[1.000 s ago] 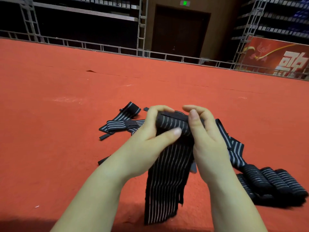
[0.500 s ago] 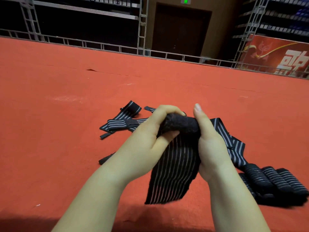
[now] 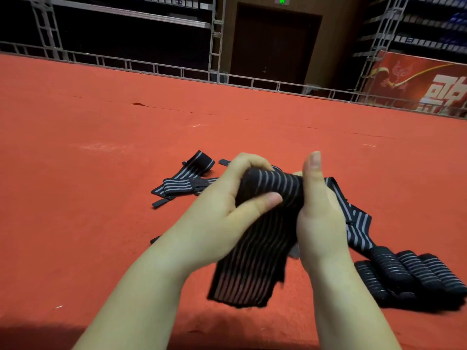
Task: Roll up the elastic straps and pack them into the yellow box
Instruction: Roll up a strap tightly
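A red carpet point(image 3: 106, 223) spreads under everything I do and runs far ahead to a low metal railing point(image 3: 177, 72). Beyond that stand dark shelving racks point(image 3: 131, 24), a brown door point(image 3: 274, 44) under a small green sign point(image 3: 282, 0), and a red banner point(image 3: 419, 84) at the far right.

Near my right forearm, four finished rolls point(image 3: 409, 274) lie side by side on the carpet, touching one another. To the far left of my hands loose straps point(image 3: 184, 180) lie flat in a tangle, and another loose strap point(image 3: 353, 218) trails out behind my right hand toward the rolls. My hands and the piece I hold hide whatever lies between those two heaps.

The striped strap point(image 3: 267, 198) I am rolling sits above the carpet between both hands. My left hand point(image 3: 222, 213) grips its left end, fingers curled over the top and thumb pressed across the front. My right hand point(image 3: 321, 213) clasps the right end, thumb pointing up; its fingers are hidden behind the roll. The unrolled tail hangs down between my wrists.

Compared with half a second ago, the roll shows its pale stripes toward me again, and my left thumb lies stretched across it.
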`<action>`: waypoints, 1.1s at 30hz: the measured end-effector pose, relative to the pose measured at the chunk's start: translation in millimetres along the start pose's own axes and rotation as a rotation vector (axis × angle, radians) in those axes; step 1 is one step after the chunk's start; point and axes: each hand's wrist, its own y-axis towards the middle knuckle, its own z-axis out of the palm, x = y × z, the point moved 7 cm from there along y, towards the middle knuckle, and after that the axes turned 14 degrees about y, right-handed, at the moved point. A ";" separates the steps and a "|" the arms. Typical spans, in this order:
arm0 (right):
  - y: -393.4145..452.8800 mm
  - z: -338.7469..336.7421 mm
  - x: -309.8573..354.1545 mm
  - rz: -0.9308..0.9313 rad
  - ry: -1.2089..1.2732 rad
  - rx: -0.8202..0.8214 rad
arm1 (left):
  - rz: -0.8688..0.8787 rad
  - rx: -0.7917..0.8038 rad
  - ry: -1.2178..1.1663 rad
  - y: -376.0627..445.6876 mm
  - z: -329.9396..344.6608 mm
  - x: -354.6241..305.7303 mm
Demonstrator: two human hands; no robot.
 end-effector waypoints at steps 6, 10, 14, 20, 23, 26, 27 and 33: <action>0.3 2.3 -13.4 0.246 0.150 0.049 | 0.054 -0.013 0.239 -4.1 -0.1 -2.2; -4.3 6.9 20.7 -0.254 -0.100 0.078 | -0.210 0.023 -0.192 -5.5 3.3 8.2; -16.3 16.4 32.1 -0.477 -0.280 0.122 | -0.225 -0.028 -0.327 -1.4 4.0 12.1; -4.2 6.6 -4.9 0.117 0.124 0.059 | 0.031 -0.085 0.080 -2.8 -4.0 -2.9; -7.2 8.9 -16.4 0.376 0.275 0.085 | 0.064 -0.084 0.215 -4.2 -3.3 -4.3; -3.5 4.8 -1.1 0.134 0.170 0.092 | -0.021 -0.049 0.093 -5.5 1.1 3.8; -5.0 5.8 9.2 -0.010 0.098 0.106 | -0.089 -0.023 -0.025 -5.8 2.7 9.1; -22.9 19.8 45.5 -0.442 -0.166 0.193 | -0.251 0.095 -0.345 -6.9 14.6 16.0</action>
